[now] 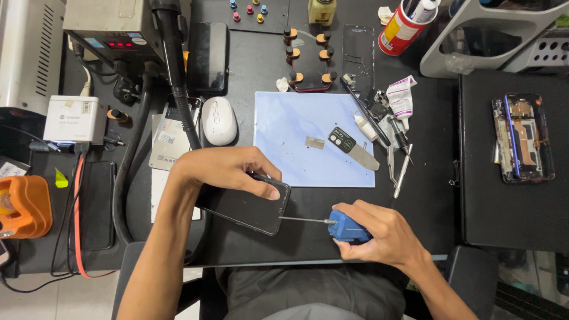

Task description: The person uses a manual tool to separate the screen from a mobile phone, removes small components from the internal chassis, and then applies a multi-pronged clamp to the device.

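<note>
Black glossy phone (249, 207) (screen dark) in left grip (222, 169); right grip (379, 234) clasps blue screwdriver (347, 228).

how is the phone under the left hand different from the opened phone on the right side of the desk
The black phone is closed, showing a plain dark face; the opened phone shows its inner parts and a blue edge. The left hand presses on the black phone while the right hand puts a blue screwdriver to its end; the opened phone lies untouched. The black phone lies slanted, the opened one nearly straight up and down. Both lie flat on dark mats.
</note>
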